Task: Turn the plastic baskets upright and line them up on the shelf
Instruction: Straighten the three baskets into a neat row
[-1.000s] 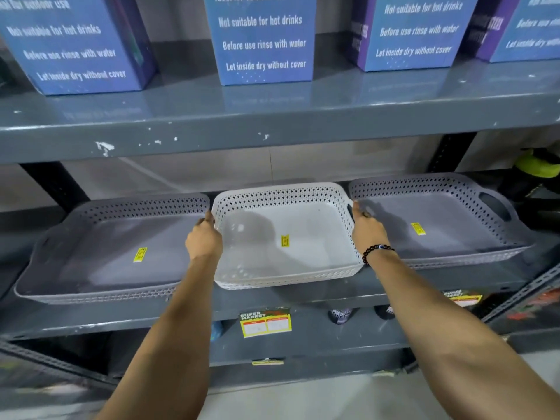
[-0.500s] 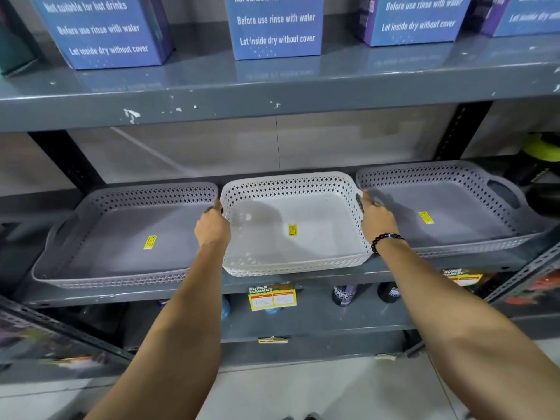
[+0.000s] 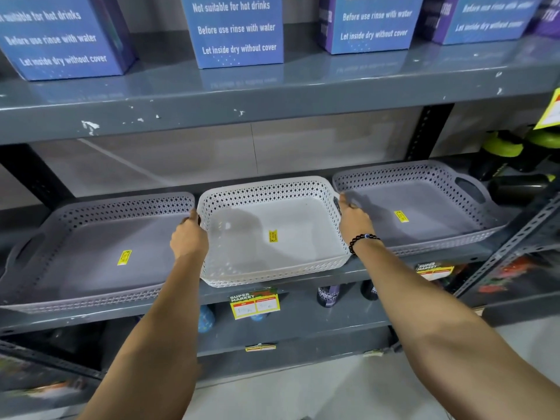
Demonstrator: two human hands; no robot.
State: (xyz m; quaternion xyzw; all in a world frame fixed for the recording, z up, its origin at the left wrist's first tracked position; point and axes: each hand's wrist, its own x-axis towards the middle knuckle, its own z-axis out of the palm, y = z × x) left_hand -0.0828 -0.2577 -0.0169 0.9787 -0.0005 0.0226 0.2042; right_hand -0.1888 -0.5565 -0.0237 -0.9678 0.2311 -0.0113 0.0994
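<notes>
White lattice basket [image 3: 272, 237]; two grey lattice baskets [image 3: 100, 253]; yellow stickers [image 3: 273, 236]; blue boxes [image 3: 235, 28].

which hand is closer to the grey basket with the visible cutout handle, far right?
Right. The right hand grips the white basket at the side bordering that grey basket. The left hand grips the white basket's opposite side.

Even overhead light, blurred warped edges

1. Grey metal shelving [image 3: 272, 98] with chipped paint fills the view.
2. Blue printed boxes [image 3: 236, 31] stand on the upper shelf.
3. A pale panelled wall [image 3: 212, 153] shows behind.
4. Yellow price tags [image 3: 254, 304] hang on shelf edges.
5. Light floor [image 3: 303, 395] lies below.
</notes>
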